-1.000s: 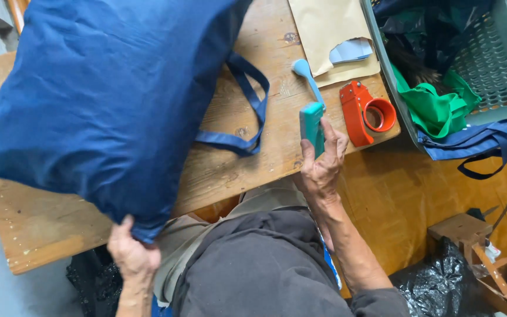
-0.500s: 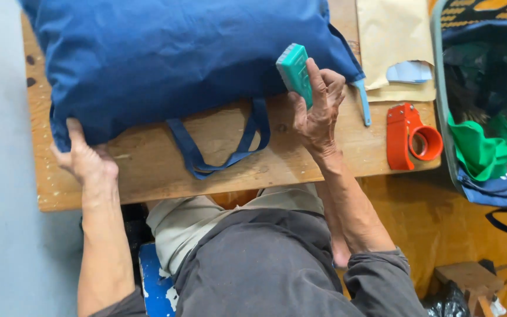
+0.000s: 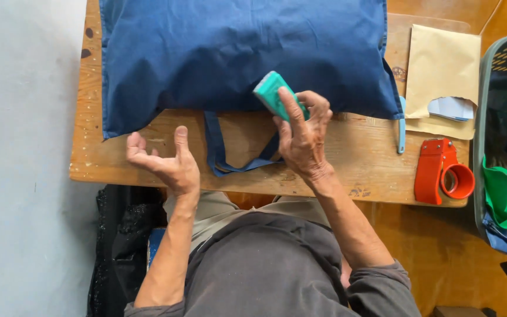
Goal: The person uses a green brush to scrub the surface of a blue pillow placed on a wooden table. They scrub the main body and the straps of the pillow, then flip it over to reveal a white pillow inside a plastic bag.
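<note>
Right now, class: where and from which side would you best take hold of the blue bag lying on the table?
Probably by its handles: the loops spill flat off the bag toward the table's near edge, free between both hands, so come from the near side.

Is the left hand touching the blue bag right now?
Apart. The head view shows the left hand open over bare table, wood visible between its fingertips and the blue bag.
</note>
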